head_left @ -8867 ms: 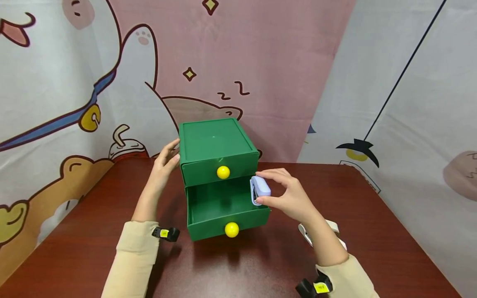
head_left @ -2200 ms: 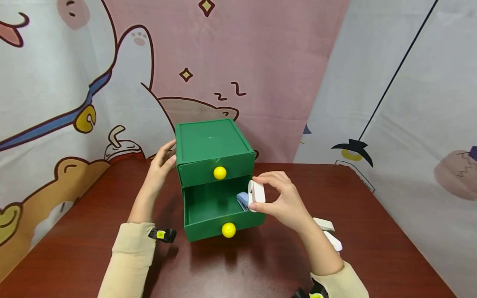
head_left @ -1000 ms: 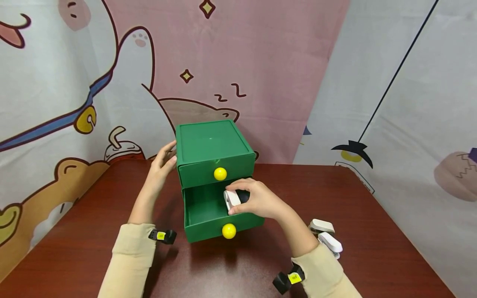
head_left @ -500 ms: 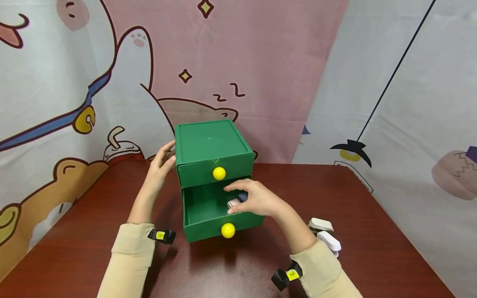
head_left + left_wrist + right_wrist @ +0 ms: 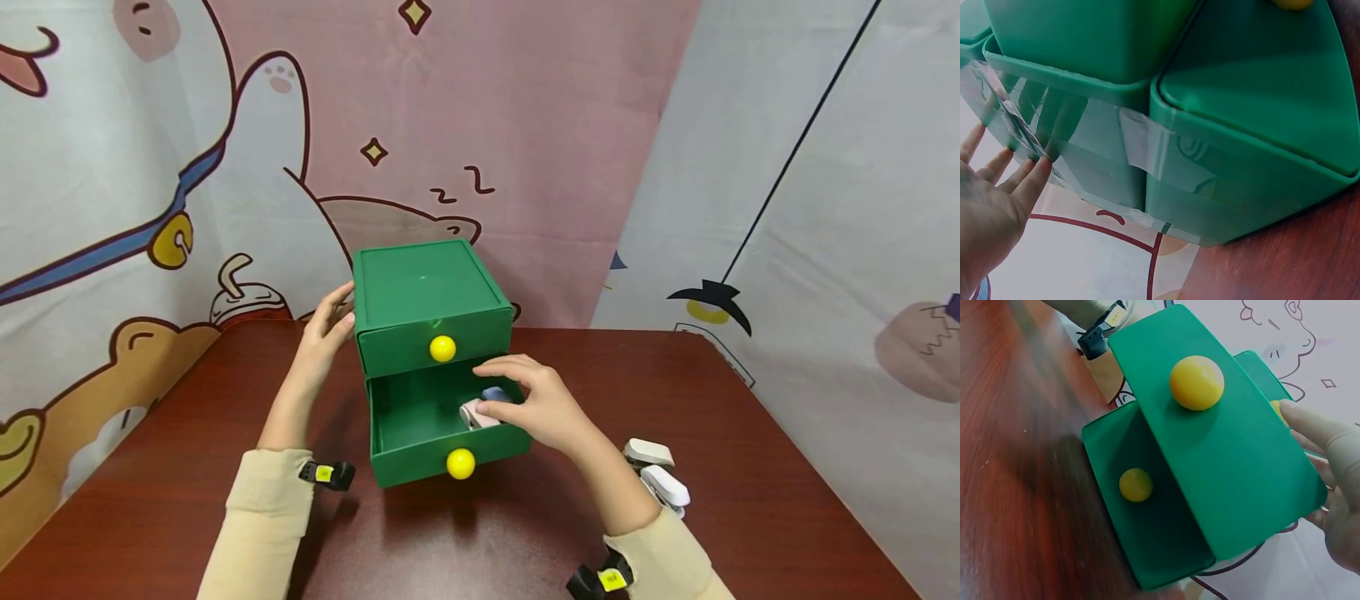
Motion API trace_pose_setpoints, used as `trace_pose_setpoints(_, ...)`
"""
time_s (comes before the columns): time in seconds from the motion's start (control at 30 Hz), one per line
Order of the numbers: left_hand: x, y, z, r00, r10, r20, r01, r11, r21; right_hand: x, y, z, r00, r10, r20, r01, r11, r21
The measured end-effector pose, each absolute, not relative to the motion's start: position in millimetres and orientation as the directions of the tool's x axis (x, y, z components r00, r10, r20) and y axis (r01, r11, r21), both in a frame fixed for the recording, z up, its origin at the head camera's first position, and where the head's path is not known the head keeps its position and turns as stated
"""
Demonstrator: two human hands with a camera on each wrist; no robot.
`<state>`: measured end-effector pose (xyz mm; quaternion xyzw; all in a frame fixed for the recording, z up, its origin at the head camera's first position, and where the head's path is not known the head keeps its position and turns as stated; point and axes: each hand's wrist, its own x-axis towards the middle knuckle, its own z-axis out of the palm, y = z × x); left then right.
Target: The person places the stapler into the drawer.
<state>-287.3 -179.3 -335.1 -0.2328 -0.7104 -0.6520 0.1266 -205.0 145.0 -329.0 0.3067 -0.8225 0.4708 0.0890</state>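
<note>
A green drawer cabinet point(image 5: 427, 283) with yellow knobs stands on the table, one drawer point(image 5: 412, 458) pulled out. Inside that drawer, toward its right side, lie a pale pinkish-white stapler point(image 5: 470, 415) and a blue stapler point(image 5: 495, 393), both partly covered by my right hand point(image 5: 538, 404). Thumb and fingers of that hand are spread apart over the drawer and grip nothing. My left hand point(image 5: 321, 333) rests its fingertips against the cabinet's left side, where the left wrist view shows clear tape point(image 5: 1104, 137). The staplers are hidden in the right wrist view.
Two whitish staplers, one point(image 5: 648, 452) behind the other point(image 5: 666, 485), lie on the brown table point(image 5: 750, 500) right of my forearm. A lower drawer point(image 5: 1147, 531) sits below the pulled-out one. A printed cloth point(image 5: 525, 167) hangs behind the table.
The blue stapler, then the pinkish-white one, went into the drawer. My right hand has let go of the latter and drawn back slightly rightward. My left hand stays at the cabinet's side.
</note>
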Motion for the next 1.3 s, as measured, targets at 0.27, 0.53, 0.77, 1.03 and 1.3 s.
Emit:
trace_pose_setpoints(0.27, -286.3, -179.9, -334.5, -0.859, 0.167, 0.485, 0.497, 0.039, 0.867, -190.4, 167.9, -334.3, -0.745, -0.397, 0.536, -0.665, 0.382, -0.642)
trace_pose_setpoints(0.53, -286.2, -179.1, -334.1, -0.863, 0.154, 0.48, 0.491, 0.04, 0.87, -180.6, 195.8, -340.7, -0.755, -0.359, 0.549, -0.654, 0.474, -0.589)
trace_pose_setpoints(0.77, -287.0, -178.4, -334.2, -0.862, 0.152, 0.484, 0.494, 0.035, 0.869, -170.7, 221.0, -345.8, -0.783, -0.301, 0.544, -0.611, 0.538, -0.581)
trace_pose_setpoints(1.03, -287.1, -177.5, -336.0, -0.86, 0.152, 0.487, 0.497, 0.037, 0.867, -165.9, 250.8, -360.1, -0.808, -0.27, 0.524, -0.567, 0.601, -0.564)
trace_pose_setpoints(1.3, -286.6, -178.3, -335.1, -0.861, 0.149, 0.487, 0.497, 0.041, 0.867, -168.0, 282.1, -374.8, -0.829, -0.277, 0.485, -0.546, 0.586, -0.599)
